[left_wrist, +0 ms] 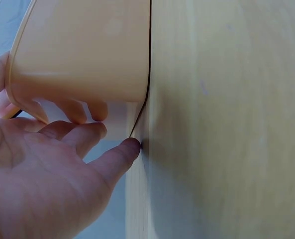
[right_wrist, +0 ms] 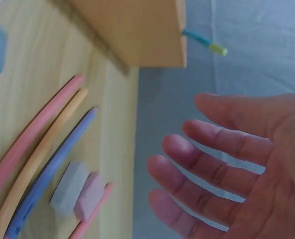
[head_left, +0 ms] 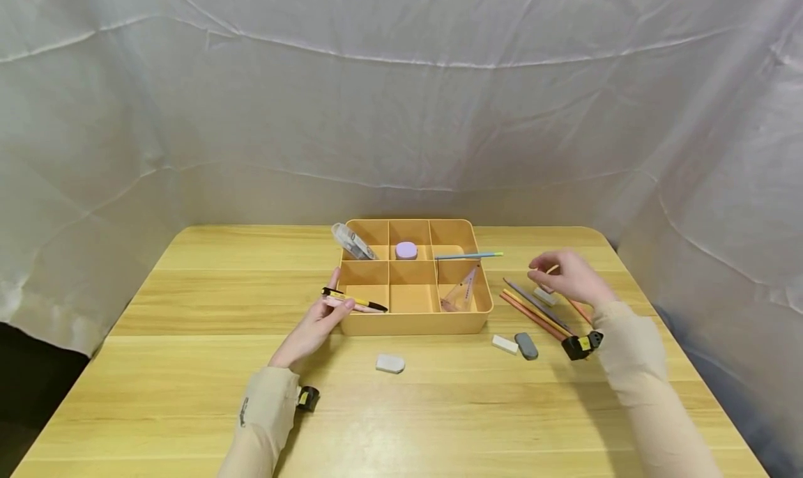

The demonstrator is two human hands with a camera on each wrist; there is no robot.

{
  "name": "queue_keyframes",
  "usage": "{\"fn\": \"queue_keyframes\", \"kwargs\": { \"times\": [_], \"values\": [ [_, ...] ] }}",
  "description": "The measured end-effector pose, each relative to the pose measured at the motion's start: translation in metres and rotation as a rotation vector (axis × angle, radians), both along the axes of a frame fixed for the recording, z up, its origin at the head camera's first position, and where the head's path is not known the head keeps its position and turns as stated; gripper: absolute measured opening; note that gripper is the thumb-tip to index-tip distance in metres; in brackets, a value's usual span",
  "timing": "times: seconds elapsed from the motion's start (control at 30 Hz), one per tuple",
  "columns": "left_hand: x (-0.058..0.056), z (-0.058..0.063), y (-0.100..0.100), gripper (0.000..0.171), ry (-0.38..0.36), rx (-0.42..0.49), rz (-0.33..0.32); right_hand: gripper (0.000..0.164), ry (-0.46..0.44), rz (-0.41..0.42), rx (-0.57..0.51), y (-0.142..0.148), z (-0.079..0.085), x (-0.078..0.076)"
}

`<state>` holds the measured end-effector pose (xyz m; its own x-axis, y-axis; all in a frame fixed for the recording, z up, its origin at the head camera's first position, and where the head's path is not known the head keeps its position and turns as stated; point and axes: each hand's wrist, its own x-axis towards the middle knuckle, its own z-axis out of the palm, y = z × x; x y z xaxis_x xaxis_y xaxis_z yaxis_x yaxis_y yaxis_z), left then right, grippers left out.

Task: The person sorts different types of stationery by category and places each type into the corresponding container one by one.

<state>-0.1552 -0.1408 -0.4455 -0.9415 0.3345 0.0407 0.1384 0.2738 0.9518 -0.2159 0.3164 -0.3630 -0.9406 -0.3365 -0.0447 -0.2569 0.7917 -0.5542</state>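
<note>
A yellow-orange desk organizer (head_left: 413, 325) with several compartments stands on the table. At its front left corner my left hand (head_left: 316, 325) grips the side wall, thumb at the rim and fingers along the outside (left_wrist: 67, 74). A yellow-and-black pen (head_left: 360, 301) and a pale pen slant across that wall beside the thumb. My right hand (head_left: 567, 276) hovers to the right of the organizer, fingers loosely curved and nothing in them. Below it lie a grey-blue pencil (right_wrist: 57, 164), a yellow pencil (right_wrist: 43, 144), reddish pencils (right_wrist: 33, 119), a white eraser (right_wrist: 67, 189) and a pink eraser (right_wrist: 89, 196).
In the organizer are a clear-cased item (head_left: 353, 241), a lilac round-cornered item (head_left: 406, 250) and a clear set square (head_left: 461, 293). A blue pencil (head_left: 470, 256) lies across its right rim. In front are white erasers (head_left: 390, 364) (head_left: 505, 344) and a grey eraser (head_left: 526, 346).
</note>
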Motion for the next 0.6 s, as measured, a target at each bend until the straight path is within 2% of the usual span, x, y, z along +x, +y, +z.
{"fn": "queue_keyframes", "kwargs": {
  "times": [0.1,0.2,0.4,0.6],
  "values": [
    [0.000,0.001,0.000,0.037,-0.006,0.001,-0.003,0.028,-0.006,0.017,0.032,0.006,-0.005,0.000],
    [0.001,0.001,0.000,0.038,-0.015,0.000,0.000,0.028,-0.002,-0.004,0.064,0.012,-0.009,-0.001],
    [0.000,0.001,0.000,0.036,-0.017,0.000,0.021,0.035,-0.019,-0.113,0.133,0.032,-0.020,-0.003],
    [0.000,0.001,0.000,0.036,-0.001,0.022,0.008,0.036,-0.040,-0.227,0.190,0.052,-0.031,-0.001]
  ]
}}
